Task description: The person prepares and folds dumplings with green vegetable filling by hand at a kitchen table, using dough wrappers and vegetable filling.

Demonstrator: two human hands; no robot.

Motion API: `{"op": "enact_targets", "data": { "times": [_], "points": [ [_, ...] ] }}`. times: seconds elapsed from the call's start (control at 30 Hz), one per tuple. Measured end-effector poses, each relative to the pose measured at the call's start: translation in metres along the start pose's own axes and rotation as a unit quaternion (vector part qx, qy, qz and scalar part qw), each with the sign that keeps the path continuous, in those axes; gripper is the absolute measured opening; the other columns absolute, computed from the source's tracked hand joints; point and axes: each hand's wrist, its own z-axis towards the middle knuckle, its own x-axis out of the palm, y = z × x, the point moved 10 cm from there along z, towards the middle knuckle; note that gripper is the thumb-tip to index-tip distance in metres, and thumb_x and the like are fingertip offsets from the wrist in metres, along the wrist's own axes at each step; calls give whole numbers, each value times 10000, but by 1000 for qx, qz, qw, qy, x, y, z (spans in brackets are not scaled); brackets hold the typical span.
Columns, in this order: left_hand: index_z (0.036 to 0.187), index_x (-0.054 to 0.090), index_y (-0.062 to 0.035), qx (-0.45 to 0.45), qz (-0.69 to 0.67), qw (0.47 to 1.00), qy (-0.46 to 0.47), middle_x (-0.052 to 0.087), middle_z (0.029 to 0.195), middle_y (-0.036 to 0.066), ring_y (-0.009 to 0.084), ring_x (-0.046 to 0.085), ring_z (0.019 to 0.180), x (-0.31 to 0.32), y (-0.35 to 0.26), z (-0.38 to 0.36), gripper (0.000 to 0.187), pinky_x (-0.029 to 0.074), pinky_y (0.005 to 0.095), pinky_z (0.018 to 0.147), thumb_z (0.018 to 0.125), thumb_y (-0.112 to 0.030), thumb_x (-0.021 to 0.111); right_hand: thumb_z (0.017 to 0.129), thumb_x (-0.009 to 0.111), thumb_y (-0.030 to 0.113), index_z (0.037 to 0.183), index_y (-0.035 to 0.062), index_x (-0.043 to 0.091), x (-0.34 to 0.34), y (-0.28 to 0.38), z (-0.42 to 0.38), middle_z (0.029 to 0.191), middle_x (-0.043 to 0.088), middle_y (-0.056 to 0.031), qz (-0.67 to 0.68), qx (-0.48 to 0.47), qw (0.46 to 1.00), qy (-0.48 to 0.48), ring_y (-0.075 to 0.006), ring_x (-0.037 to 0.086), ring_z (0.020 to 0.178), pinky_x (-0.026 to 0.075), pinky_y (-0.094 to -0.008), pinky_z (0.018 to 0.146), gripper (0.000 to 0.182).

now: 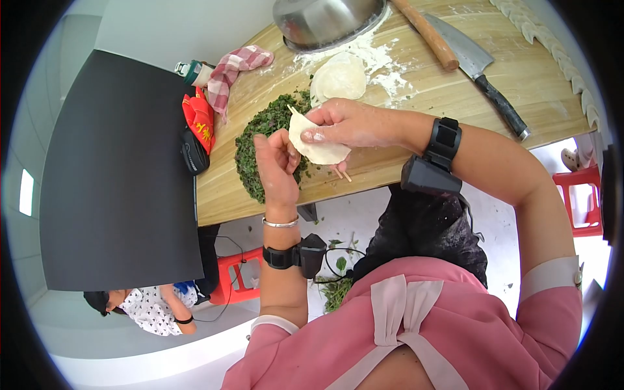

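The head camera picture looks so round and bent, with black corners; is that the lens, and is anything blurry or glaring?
Head view: a fisheye lens, so the table edge curves and dark corners ring the frame. Light is bright and even, with soft shadows. The metal bowl shows a mild sheen, no harsh glare. The dough wrapper between the left hand and right hand looks sharp; the edges are squeezed.

Top of frame cuts off my metal bowl (325,23); the wrapper (315,143) hides my chopsticks (343,174), only tips showing.
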Motion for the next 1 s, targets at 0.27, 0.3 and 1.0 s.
{"op": "enact_targets", "data": {
  "times": [0.27, 0.3, 1.0],
  "points": [
    [734, 534, -60, 46, 258, 959, -104, 419, 609, -59, 34, 352, 545, 6, -13, 1, 399, 247, 191, 484, 977, -363, 443, 977, 453, 218, 1027, -12, 548, -13, 1, 2, 794, 636, -77, 23, -17, 999, -35, -129, 631, 596, 527, -248, 518, 254],
    [734, 534, -60, 47, 256, 960, -101, 419, 609, -59, 34, 352, 545, 5, -15, 3, 399, 247, 191, 484, 977, -363, 443, 977, 453, 218, 1027, -12, 548, -16, 5, 2, 794, 636, -77, 21, -17, 999, -40, -129, 631, 596, 527, -248, 518, 254],
    [1281, 459, 23, 172, 632, 733, 184, 458, 1314, 213, 370, 374, 1266, 132, 15, 49, 496, 290, 482, 1041, 938, -332, 407, 954, 495, 255, 1010, 14, 557, -142, 68, -43, 745, 633, -76, 21, -166, 921, -352, -126, 605, 552, 437, -228, 457, 255]
  ]
}}
